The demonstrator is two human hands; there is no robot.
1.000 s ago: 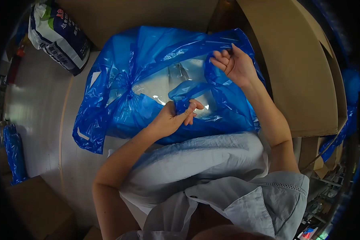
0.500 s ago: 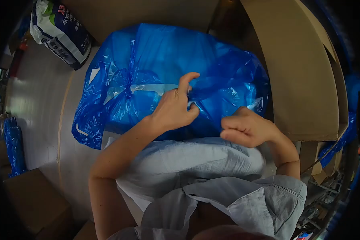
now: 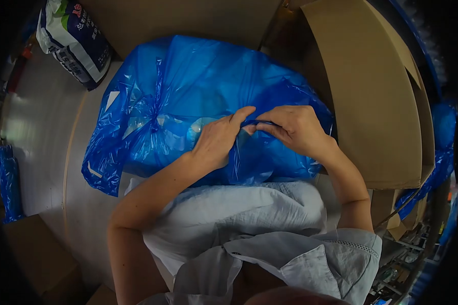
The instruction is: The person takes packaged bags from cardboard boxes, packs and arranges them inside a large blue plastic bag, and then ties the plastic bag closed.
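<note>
A large, full blue plastic bag [image 3: 183, 71] lies just in front of my knees, with a gathered knot [image 3: 154, 114] on its left part. Whitish shapes show faintly through the film. My right hand [image 3: 296, 129] is closed, pinching a twisted strand of the bag's film between thumb and fingers. Close beside it on the left, my left hand [image 3: 216, 140] is closed around gathered film of the same bag, its index finger pointing toward the strand. Some of its fingertips are hidden by the film and the back of the hand.
To the right stands a large open cardboard box [image 3: 376, 112]. A printed white and dark blue sack [image 3: 81, 46] is at upper left. A blue-wrapped roll [image 3: 9, 183] and a brown box [image 3: 40, 254] are on the left side of the floor [image 3: 40, 137].
My right hand has moved up and left from the bag's near edge to meet my left hand, and now pinches the film. The left hand has closed more on the bag.
</note>
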